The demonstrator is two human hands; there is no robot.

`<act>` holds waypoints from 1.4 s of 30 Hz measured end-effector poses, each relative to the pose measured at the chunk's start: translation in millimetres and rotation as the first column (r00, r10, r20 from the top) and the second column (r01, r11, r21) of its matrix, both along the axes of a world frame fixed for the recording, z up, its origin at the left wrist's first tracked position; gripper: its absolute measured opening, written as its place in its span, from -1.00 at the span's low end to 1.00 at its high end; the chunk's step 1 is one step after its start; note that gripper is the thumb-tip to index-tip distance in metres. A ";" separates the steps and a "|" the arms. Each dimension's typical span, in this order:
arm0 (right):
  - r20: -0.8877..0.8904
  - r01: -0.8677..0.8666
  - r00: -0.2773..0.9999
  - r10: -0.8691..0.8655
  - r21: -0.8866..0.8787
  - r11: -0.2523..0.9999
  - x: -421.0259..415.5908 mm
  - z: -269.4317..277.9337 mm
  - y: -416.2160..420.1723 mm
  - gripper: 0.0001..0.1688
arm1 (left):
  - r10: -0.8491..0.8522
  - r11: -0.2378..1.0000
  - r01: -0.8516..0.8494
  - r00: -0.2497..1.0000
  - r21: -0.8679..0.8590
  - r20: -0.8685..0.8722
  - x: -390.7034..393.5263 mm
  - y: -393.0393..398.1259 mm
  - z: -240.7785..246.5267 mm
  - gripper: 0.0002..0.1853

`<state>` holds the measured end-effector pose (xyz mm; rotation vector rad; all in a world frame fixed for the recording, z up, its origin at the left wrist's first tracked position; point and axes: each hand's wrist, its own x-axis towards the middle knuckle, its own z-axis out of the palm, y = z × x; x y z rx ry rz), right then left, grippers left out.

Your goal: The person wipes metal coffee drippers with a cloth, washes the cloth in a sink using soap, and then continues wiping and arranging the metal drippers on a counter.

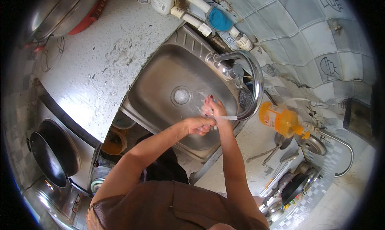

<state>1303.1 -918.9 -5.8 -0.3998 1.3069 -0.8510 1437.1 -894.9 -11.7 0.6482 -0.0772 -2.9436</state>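
Note:
Over the right part of a stainless steel sink (156,76), both my hands are close together in water running from a curved chrome faucet (258,79). My left hand (200,125) has its fingers curled, near the wrist of the other hand; whether it grips anything is hidden. Higher up, my right hand (215,106) is bent, wet and partly covered with suds, and its palm side is not clear. White foam lies on the drain (181,96). An orange pump bottle (278,118) stands right of the faucet.
A speckled counter (81,88) borders the sink at left, with metal basins (64,13) on it. A steel scouring pad (245,97) lies behind the faucet's arc. Ladles (272,150) and a black pan (294,186) are at the lower right; a wok (48,159) is at the left.

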 end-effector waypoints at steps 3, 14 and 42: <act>-0.061 -0.045 0.997 0.042 -0.050 0.998 -5.8 -2.2 -0.4 -0.74 | -0.088 0.930 0.216 0.916 -0.296 0.391 -8.8 -1.9 -7.8 -0.80; -0.033 0.722 0.689 -0.724 0.128 0.680 -18.1 -83.7 15.7 -0.85 | 0.634 0.220 0.580 0.525 -0.784 0.567 -25.4 11.6 -24.9 -0.70; -0.851 -0.566 0.519 0.078 -0.275 0.777 83.4 67.4 71.9 -0.86 | 0.605 0.778 -0.622 0.781 0.095 0.157 4.4 -1.6 -31.5 -0.43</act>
